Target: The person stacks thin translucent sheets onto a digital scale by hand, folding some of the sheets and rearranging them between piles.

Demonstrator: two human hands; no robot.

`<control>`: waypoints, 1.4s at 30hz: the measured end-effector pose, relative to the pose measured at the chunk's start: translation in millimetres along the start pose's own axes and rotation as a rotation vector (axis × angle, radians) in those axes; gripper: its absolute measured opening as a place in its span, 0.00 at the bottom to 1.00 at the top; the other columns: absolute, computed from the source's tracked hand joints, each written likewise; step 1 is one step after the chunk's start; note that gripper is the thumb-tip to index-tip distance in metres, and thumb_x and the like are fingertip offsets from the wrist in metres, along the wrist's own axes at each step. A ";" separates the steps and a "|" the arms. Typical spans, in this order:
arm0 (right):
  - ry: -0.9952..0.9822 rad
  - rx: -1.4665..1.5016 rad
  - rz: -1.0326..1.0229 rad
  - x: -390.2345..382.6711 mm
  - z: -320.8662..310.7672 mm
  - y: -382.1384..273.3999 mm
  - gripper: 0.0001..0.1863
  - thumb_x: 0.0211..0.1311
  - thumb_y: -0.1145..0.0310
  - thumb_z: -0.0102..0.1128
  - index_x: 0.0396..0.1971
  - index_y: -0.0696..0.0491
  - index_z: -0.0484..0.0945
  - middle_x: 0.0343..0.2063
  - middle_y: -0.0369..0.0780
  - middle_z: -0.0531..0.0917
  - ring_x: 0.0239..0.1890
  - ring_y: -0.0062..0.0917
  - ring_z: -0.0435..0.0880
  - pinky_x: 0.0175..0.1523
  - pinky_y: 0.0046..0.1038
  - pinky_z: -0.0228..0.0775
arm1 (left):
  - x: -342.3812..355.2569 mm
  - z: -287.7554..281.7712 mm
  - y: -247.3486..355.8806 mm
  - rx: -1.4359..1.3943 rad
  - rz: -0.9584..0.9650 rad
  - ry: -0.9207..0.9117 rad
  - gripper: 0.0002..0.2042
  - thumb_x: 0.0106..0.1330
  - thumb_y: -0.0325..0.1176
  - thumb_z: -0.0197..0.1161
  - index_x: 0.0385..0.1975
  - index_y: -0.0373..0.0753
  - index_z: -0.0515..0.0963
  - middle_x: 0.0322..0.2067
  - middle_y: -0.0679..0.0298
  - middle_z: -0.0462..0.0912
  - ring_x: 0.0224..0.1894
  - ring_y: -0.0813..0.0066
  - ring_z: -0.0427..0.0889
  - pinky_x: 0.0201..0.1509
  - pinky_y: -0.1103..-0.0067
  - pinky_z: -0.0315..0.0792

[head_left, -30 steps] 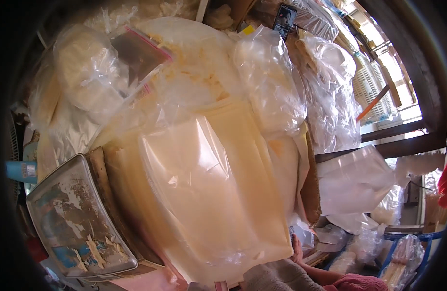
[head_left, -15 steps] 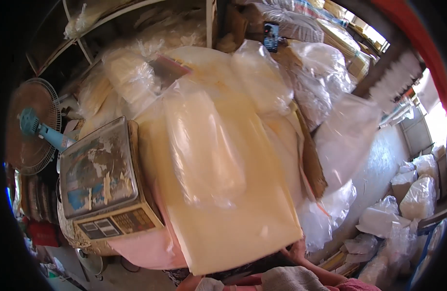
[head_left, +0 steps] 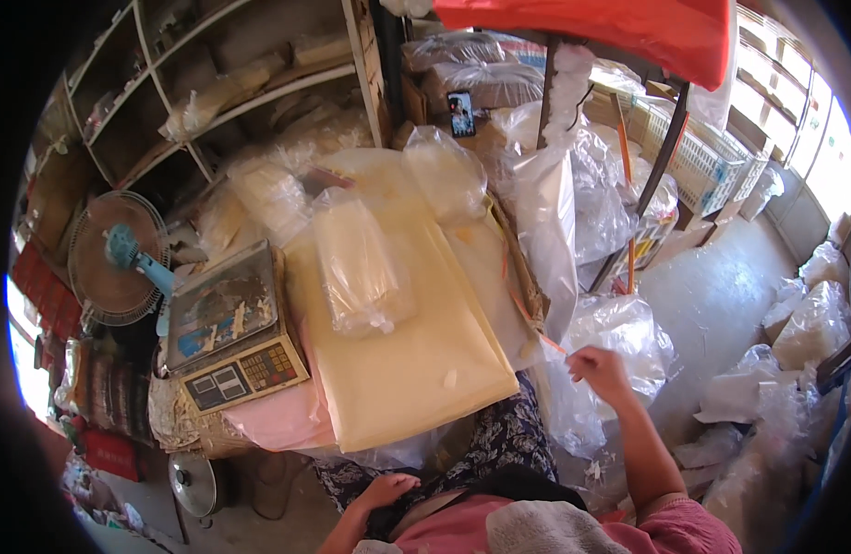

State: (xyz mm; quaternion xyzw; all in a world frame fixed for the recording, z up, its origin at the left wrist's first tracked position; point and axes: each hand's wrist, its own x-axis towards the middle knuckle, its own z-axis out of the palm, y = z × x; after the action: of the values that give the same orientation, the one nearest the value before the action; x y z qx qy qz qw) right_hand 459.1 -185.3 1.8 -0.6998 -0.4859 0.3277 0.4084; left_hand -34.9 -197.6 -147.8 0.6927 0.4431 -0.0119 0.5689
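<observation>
My right hand (head_left: 599, 371) is raised off the right edge of the table. Its fingers are pinched at the end of a thin orange strip (head_left: 553, 343), which runs back along the table's side. Low in front of my body, my left hand (head_left: 388, 489) has its fingers loosely curled together, and nothing shows in it. Between the hands and the far side lies a large pale yellow sheet (head_left: 416, 388), covering the table top. On it rests a filled clear plastic bag (head_left: 356, 263), with pale contents. Pink sheeting (head_left: 282, 415) sticks out underneath.
A worn weighing scale (head_left: 231, 323) stands at the left, with a blue fan (head_left: 120, 249) behind it. A phone (head_left: 460, 114) is propped at the back. Clear plastic bags (head_left: 619, 337) hang at the right; wrapped bundles (head_left: 813, 323) lie on the floor. A lidded pot (head_left: 194, 485) sits lower left.
The view has swung, showing more of my body and the right side. My right hand has left the sheet's near right corner for the orange strip; my left hand now shows fully, apart from the sheet.
</observation>
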 end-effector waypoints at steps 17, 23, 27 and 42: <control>0.112 0.207 -0.151 28.9 -27.0 -46.0 0.05 0.61 0.76 0.61 0.34 0.61 0.81 0.23 0.35 0.82 0.23 0.15 0.78 0.31 0.18 0.71 | -7.0 60.2 31.7 0.172 -0.030 0.061 0.15 0.68 0.39 0.54 0.52 0.48 0.78 0.45 0.58 0.83 0.46 0.58 0.83 0.48 0.69 0.75; 0.369 -0.122 -0.255 76.2 -21.1 -22.7 0.27 0.51 0.68 0.73 0.52 0.58 0.77 0.45 0.41 0.81 0.24 0.20 0.77 0.32 0.24 0.71 | 7.0 52.1 42.2 0.151 0.079 0.027 0.16 0.67 0.36 0.53 0.52 0.43 0.77 0.45 0.56 0.83 0.47 0.55 0.81 0.50 0.68 0.74; 0.378 -0.328 -0.391 116.0 -12.0 -27.4 0.21 0.58 0.61 0.66 0.46 0.60 0.78 0.39 0.46 0.83 0.24 0.29 0.80 0.32 0.29 0.72 | 10.3 36.6 80.7 -0.010 -0.031 0.039 0.16 0.68 0.34 0.55 0.55 0.43 0.76 0.46 0.60 0.84 0.47 0.67 0.83 0.50 0.75 0.75; 0.076 -0.200 -0.309 43.0 46.4 -128.2 0.03 0.55 0.72 0.68 0.27 0.54 0.82 0.24 0.41 0.83 0.24 0.27 0.84 0.31 0.27 0.74 | 5.3 -55.6 200.8 -0.670 0.387 0.039 0.15 0.70 0.24 0.56 0.56 0.33 0.74 0.51 0.64 0.80 0.55 0.77 0.75 0.59 0.79 0.69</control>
State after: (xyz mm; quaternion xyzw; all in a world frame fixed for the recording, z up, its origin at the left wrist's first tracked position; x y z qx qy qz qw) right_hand 380.0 -107.9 92.3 -0.6659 -0.6018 0.1845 0.4004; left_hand 67.1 -142.0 25.2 0.5393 0.2940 0.2543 0.7470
